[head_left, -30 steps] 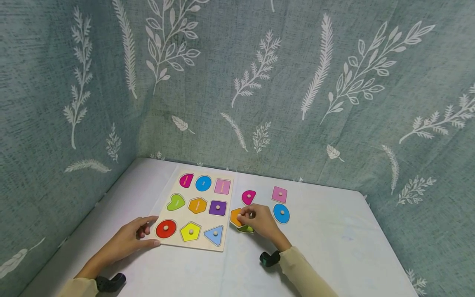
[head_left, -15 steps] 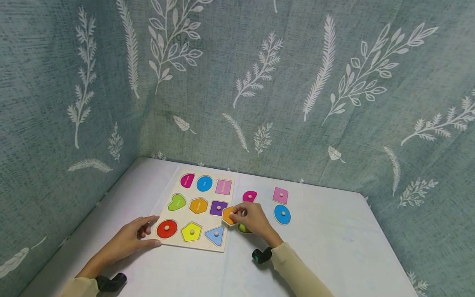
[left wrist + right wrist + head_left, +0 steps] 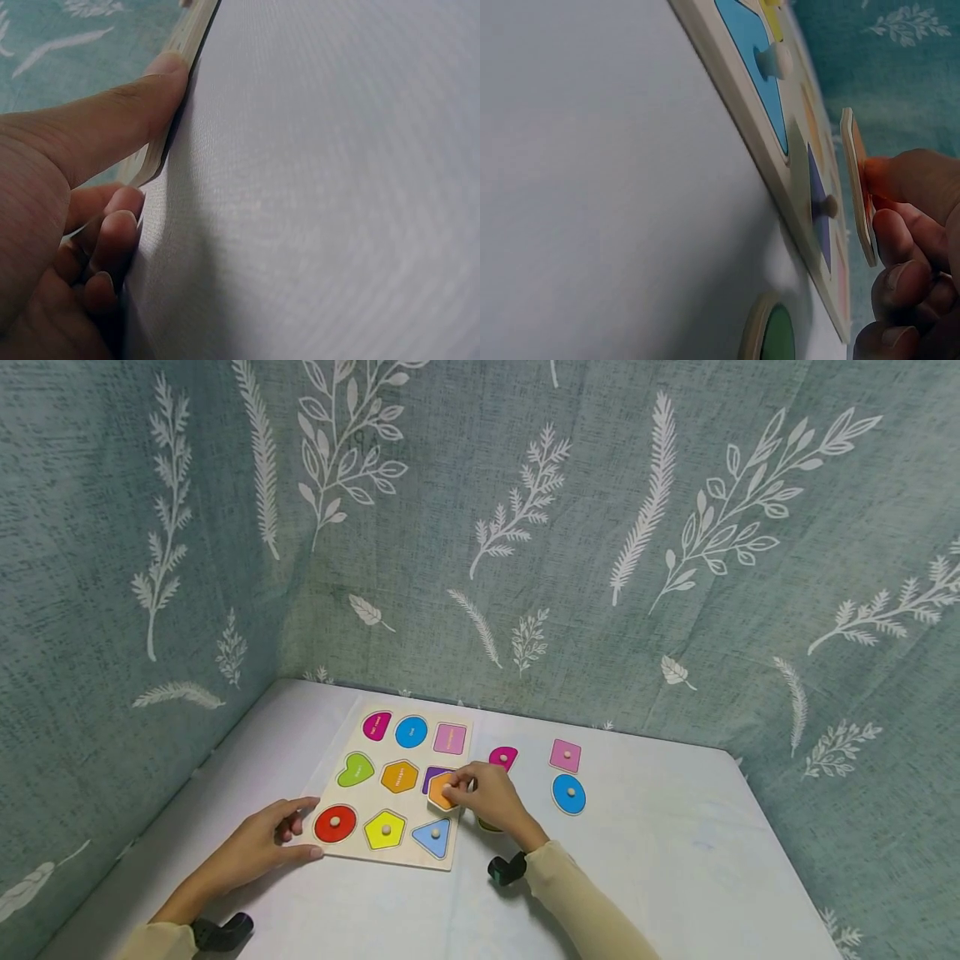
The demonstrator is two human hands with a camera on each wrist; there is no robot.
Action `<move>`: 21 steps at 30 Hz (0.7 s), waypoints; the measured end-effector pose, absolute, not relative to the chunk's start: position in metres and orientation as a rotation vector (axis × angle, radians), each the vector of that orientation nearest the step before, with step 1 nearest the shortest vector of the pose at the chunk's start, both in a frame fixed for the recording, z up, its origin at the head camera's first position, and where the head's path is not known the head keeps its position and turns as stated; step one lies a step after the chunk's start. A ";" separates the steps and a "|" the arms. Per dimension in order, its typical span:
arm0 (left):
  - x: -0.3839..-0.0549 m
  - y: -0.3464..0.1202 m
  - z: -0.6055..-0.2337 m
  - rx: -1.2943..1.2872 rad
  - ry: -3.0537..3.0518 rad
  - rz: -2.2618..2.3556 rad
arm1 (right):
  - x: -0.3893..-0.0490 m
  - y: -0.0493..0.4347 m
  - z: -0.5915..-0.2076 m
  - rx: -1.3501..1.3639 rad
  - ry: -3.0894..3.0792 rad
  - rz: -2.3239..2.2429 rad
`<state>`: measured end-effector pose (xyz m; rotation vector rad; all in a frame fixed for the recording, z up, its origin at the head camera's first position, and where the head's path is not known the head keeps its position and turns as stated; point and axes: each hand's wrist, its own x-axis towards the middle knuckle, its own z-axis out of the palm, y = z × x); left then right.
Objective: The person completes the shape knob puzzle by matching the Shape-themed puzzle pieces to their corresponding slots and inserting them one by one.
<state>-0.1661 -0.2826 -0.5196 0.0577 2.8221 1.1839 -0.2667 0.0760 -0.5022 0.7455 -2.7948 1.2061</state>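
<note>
A wooden shape puzzle board [image 3: 367, 797] lies at the table's left. At its near left corner my left hand [image 3: 255, 843] holds it, thumb on the front edge and index finger on the left edge. My right hand [image 3: 497, 797] pinches an orange hexagon piece [image 3: 438, 793] by its knob. In the right wrist view this hexagon piece [image 3: 857, 187] is raised above the board and tilted. It partly covers the purple square [image 3: 431, 780] in the head view. Left of it is the printed orange hexagon recess [image 3: 400, 776]. Red, yellow and light blue knobbed pieces sit in the front row.
Right of the board lie a magenta half-round piece [image 3: 501, 757], a pink square piece [image 3: 566, 756] and a blue oval piece [image 3: 568, 794]. A green piece [image 3: 778, 334] is mostly hidden beneath the right hand in the head view. Patterned cloth [image 3: 525, 610] walls the table's back and sides.
My right hand has lifted the orange hexagon piece from on top of the green piece and carried it left, over the board's right side. The left hand has stayed at the corner.
</note>
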 end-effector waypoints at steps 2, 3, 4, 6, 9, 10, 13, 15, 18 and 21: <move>-0.166 -0.283 -0.519 0.062 2.820 1.185 | -0.267 0.072 -0.501 0.744 -2.801 1.210; -0.166 -0.283 -0.518 0.058 2.817 1.188 | -0.267 0.070 -0.501 0.747 -2.803 1.209; -0.166 -0.282 -0.518 0.055 2.815 1.191 | -0.268 0.068 -0.500 0.751 -2.802 1.209; -0.166 -0.282 -0.518 0.052 2.815 1.189 | -0.269 0.065 -0.500 0.767 -2.796 1.206; -0.165 -0.281 -0.518 0.046 2.815 1.189 | -0.270 0.059 -0.500 0.789 -2.784 1.213; -0.165 -0.281 -0.518 0.048 2.817 1.190 | -0.271 0.057 -0.500 0.795 -2.780 1.218; -0.165 -0.282 -0.519 0.048 2.819 1.191 | -0.273 0.050 -0.499 0.809 -2.781 1.227; -0.165 -0.282 -0.519 0.049 2.821 1.194 | -0.275 0.046 -0.499 0.817 -2.782 1.235; -0.165 -0.282 -0.520 0.056 2.828 1.196 | -0.278 0.040 -0.499 0.818 -2.785 1.253; -0.166 -0.283 -0.521 0.068 2.834 1.198 | -0.281 0.036 -0.498 0.792 -2.800 1.285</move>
